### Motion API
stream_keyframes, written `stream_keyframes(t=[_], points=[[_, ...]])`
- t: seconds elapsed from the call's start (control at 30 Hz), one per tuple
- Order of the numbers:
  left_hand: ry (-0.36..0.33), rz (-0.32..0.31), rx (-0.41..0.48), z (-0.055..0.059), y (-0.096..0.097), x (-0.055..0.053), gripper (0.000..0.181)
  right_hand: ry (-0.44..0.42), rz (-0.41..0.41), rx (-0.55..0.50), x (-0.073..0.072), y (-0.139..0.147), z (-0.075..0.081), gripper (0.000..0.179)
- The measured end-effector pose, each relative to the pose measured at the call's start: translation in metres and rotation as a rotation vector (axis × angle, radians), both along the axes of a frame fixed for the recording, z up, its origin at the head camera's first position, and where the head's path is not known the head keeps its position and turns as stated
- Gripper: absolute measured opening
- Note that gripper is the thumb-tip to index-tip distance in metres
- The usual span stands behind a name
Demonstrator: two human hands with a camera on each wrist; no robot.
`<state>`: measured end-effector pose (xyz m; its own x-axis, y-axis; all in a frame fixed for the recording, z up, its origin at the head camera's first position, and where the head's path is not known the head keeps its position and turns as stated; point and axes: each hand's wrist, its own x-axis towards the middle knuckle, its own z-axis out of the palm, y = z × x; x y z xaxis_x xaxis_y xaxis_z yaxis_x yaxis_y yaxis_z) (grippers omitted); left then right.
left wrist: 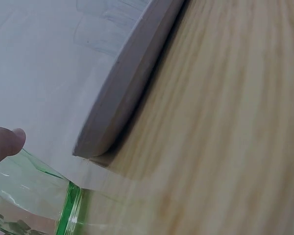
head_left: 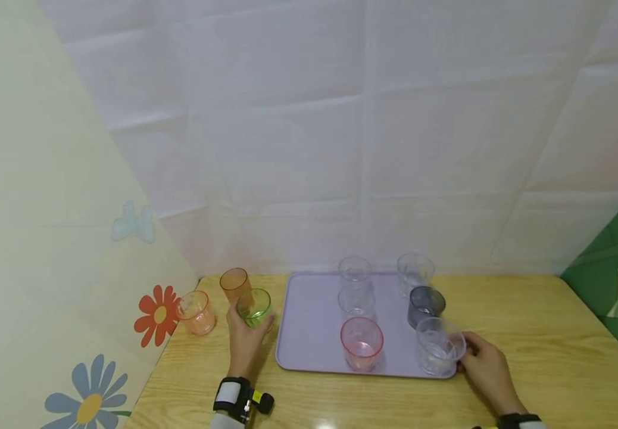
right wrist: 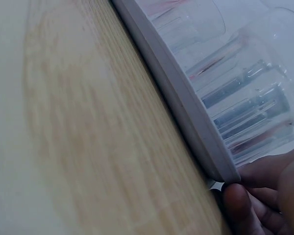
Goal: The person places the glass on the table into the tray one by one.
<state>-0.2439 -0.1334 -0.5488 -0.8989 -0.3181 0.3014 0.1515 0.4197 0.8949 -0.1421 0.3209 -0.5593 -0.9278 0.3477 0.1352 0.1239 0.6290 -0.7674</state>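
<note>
In the head view my left hand (head_left: 246, 339) grips a green clear glass (head_left: 255, 307) on the wooden table, left of the tray, with thumb and fingers on opposite sides. The left wrist view shows the thumb at the rim of this green glass (left wrist: 34, 196). My right hand (head_left: 486, 366) is at the front right corner of a lilac tray (head_left: 309, 333). In the right wrist view its thumb and a finger pinch the tray's edge (right wrist: 186, 112), close beside a clear glass (head_left: 440, 351) standing on that corner.
On the tray also stand a pink glass (head_left: 361, 345), a dark grey glass (head_left: 425, 307) and several clear glasses (head_left: 415, 274). Left of the tray are a tall amber glass (head_left: 236, 286) and a short orange glass (head_left: 197, 316). A white sheet (head_left: 287, 149) hangs behind the table.
</note>
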Motion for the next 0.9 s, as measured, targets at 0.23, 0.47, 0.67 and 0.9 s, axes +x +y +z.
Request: stream_keyframes(t=[0.23,0.47,0.67,0.9], points=[[-0.01,0.007,0.007,-0.0007,-0.0013,0.0006,0.092,0.014,0.008,0.005,-0.0015,-0.0006,-0.0002,0.025],[-0.042,-0.018,0.021,-0.0033,0.001,-0.0037,0.092,0.004,0.013,0.014,0.0015,0.0044,-0.001,0.027],[0.002,-0.042,0.02,-0.0024,0.0023,-0.0052,0.09,-0.015,0.012,-0.002,0.0012,0.0052,-0.0012,0.028],[0.007,-0.015,0.004,-0.0013,0.0008,-0.0028,0.088,0.0,0.009,0.011,-0.0033,0.002,-0.0026,0.025]])
